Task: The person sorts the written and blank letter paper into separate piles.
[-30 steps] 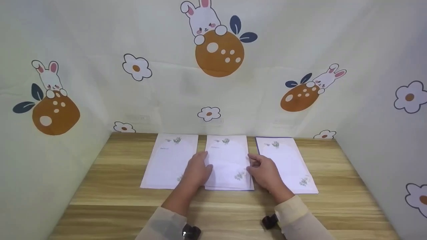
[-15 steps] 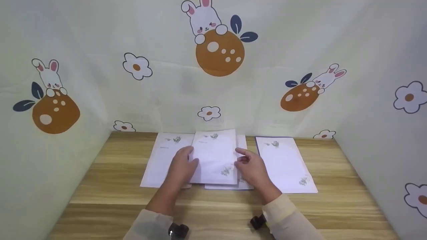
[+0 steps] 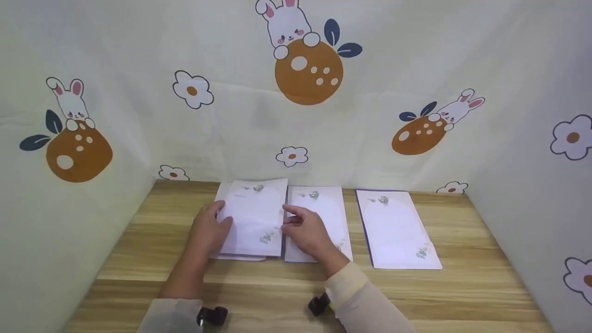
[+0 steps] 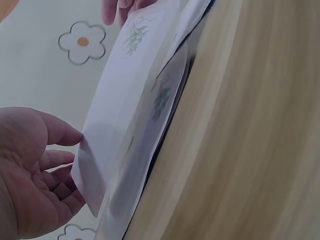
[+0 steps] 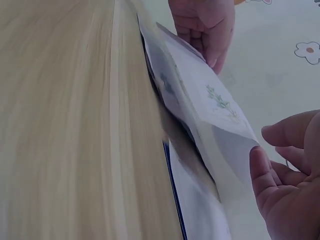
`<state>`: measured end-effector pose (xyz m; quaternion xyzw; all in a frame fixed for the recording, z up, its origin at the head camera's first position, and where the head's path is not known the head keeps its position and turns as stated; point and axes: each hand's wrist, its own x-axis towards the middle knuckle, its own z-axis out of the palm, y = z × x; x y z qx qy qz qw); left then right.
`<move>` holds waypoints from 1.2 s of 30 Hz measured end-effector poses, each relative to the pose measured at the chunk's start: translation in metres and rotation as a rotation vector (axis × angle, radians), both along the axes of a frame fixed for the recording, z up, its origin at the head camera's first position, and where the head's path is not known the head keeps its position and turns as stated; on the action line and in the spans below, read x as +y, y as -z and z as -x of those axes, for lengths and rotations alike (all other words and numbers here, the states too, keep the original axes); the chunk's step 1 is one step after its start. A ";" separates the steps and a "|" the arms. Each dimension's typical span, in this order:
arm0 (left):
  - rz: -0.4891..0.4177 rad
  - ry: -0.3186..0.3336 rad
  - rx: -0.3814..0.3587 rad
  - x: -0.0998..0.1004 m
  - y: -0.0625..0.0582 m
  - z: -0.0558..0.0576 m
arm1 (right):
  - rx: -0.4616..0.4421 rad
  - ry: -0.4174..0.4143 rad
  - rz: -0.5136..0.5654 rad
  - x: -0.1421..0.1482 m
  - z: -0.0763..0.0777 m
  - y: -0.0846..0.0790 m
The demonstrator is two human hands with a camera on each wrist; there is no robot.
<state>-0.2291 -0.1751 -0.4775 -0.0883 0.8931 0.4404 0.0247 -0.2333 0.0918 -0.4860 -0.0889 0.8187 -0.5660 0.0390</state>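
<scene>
Both hands hold a white sheet of printed letter paper (image 3: 252,219) with green leaf sprigs, raised above the left pile of like paper (image 3: 223,190). My left hand (image 3: 208,229) pinches its left edge between thumb and fingers. At the opposite edge, my right hand (image 3: 309,233) grips it with thumb and fingertips. The right wrist view shows the sheet (image 5: 215,100) bowed slightly, with a gap to the table beneath. Whether it is one sheet or a thin bundle I cannot tell. The middle pile (image 3: 317,215) lies partly under my right hand.
A third paper pile (image 3: 393,231) with a blue edge lies to the right. All rest on a wood-grain table (image 3: 259,286). A pale cloth wall (image 3: 240,120) printed with rabbits, oranges and flowers stands behind and at both sides.
The sheet was lifted off the middle pile and has moved left, over the left pile. Both hands have travelled left with it, uncovering the middle pile.
</scene>
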 end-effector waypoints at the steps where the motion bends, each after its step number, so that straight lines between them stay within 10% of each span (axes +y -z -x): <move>1: -0.001 -0.005 -0.003 -0.005 0.000 0.000 | -0.003 -0.018 0.016 -0.005 0.000 0.000; 17: 0.067 -0.035 -0.072 -0.025 0.014 0.001 | -0.113 -0.167 -0.127 -0.027 0.002 0.017; 24: 0.142 -0.059 0.039 -0.020 0.013 0.003 | -0.071 -0.168 -0.188 -0.016 0.004 0.011; 36: 0.014 0.009 0.136 0.039 0.006 0.011 | 0.028 -0.070 -0.164 0.039 0.008 0.003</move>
